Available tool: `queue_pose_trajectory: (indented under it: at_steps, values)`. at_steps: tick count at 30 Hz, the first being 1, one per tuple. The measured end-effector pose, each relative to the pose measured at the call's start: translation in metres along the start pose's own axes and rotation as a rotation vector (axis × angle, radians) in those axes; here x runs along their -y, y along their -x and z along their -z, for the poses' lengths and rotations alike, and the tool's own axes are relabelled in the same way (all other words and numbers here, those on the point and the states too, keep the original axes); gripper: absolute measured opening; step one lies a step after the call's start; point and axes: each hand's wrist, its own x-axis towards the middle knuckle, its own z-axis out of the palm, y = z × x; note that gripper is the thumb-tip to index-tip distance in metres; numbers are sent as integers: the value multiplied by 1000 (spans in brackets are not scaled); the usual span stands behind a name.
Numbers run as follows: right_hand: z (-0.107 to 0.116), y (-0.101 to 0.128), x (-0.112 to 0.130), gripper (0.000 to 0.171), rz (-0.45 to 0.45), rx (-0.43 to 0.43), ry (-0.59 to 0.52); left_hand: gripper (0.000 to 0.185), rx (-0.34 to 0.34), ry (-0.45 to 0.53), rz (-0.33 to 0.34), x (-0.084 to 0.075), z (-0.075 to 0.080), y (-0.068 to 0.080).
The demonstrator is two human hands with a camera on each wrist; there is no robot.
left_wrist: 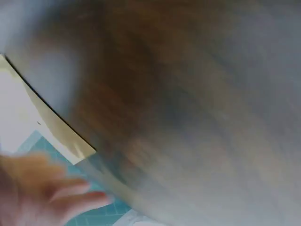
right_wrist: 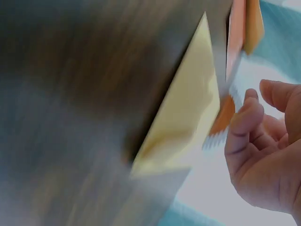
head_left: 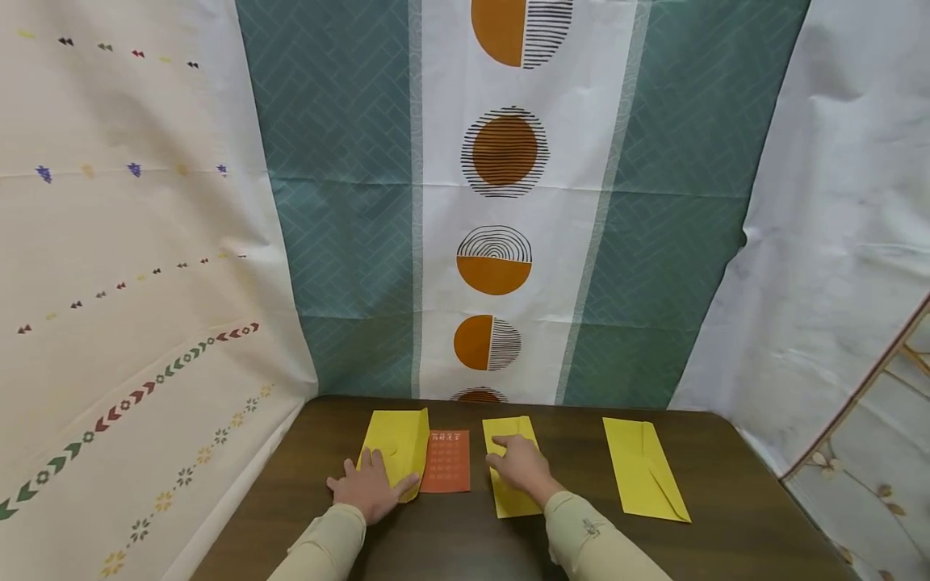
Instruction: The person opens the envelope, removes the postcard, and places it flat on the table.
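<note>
While left hand [head_left: 366,488] spreads wide over left yellow envelope [head_left: 398,440], right hand [head_left: 523,466] hangs loose, empty above middle envelope [head_left: 508,502]; light edge pinch probably avoids creases.

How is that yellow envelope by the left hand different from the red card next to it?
Colour: the yellow envelope is bright yellow, while the red card is orange-red.
Print: the red card carries rows of pale marks; the yellow envelope shows none on its visible part.
Cover: the left hand hides part of the yellow envelope in the head view, but no hand hides the red card.
Both lie on the dark table.
</note>
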Motion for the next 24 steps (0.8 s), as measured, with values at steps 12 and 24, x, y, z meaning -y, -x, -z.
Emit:
queue_pose_trajectory:
  at_steps: [12, 24]
  values:
    - [93, 44, -80, 62, -104, -73, -71, 46, -384, 28, -195, -22, 58, 8]
    - [102, 69, -107, 68, -137, -51, -69, 62, -211, -24, -439, -86, 32, 34]
